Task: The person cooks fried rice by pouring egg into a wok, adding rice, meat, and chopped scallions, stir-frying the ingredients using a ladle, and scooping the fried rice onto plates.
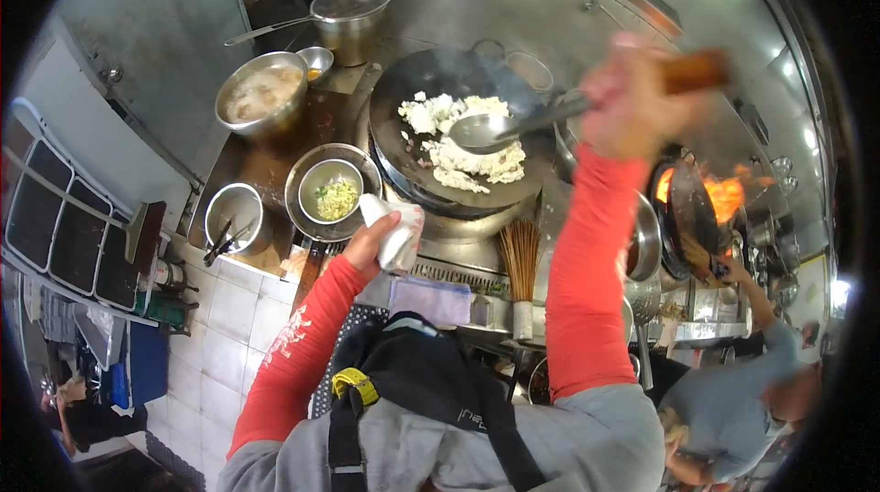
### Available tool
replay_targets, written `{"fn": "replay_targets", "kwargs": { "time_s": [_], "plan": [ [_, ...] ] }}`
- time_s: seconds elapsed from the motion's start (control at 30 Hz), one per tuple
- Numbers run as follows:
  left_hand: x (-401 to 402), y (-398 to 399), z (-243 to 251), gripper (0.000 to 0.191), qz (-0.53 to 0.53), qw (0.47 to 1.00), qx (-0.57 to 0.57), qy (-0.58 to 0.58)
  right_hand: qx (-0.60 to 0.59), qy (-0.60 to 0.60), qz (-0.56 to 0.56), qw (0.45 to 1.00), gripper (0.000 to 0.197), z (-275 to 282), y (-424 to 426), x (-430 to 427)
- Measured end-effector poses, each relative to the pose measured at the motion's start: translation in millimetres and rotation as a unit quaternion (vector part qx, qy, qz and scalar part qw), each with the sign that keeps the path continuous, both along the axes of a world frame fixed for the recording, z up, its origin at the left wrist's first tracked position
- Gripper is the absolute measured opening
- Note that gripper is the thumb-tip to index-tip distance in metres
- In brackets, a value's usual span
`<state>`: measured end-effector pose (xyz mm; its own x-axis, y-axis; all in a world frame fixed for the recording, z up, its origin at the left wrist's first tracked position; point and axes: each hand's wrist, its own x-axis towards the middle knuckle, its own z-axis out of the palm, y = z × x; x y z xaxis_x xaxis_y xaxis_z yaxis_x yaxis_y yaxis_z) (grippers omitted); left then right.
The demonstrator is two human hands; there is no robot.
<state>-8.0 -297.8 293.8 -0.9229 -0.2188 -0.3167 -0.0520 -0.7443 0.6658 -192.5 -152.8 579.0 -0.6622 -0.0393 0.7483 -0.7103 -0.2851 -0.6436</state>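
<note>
My right hand (636,100), blurred, grips a wok ladle (481,133) by its wooden handle. The ladle's bowl rests over clumps of pale food (474,159), which look like rice and egg, inside a large black wok (454,69). Faint steam rises from it. My left hand (375,241) holds a folded white cloth (400,238) near the wok's front-left rim; whether the cloth touches the wok, I cannot tell. Just left of the cloth, a small metal bowl (308,189) of chopped yellow-green pieces (337,198) sits in a round strainer (295,165).
A large bowl of cloudy liquid (265,93), a lidded-looking pot (354,28) and a metal container with utensils (234,214) stand left. A bamboo wok brush (521,255) stands in front. Rightward, a co-worker (729,396) works at another wok (694,214) beside open flames (725,196).
</note>
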Motion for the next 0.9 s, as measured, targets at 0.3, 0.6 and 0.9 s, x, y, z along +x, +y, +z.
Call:
{"fn": "replay_targets", "kwargs": {
  "time_s": [0.3,0.6,0.9],
  "plan": [
    [-88.9,-7.6,10.1,0.040,-0.104,0.977,-0.039,-0.182,-0.086,-0.110,-0.002,0.990,0.014,-35.5,-13.7,-51.2],
    [-117.2,-2.2,-11.9,0.023,-0.063,0.977,0.026,-0.202,-0.130,-0.167,0.007,0.977,0.012,-61.7,-17.4,-86.3],
    [-65.7,24.0,-4.5,0.015,-0.046,0.996,-0.048,-0.054,0.023,-0.153,-0.053,0.987,0.012,-9.1,-45.1,30.6]
  ]
}}
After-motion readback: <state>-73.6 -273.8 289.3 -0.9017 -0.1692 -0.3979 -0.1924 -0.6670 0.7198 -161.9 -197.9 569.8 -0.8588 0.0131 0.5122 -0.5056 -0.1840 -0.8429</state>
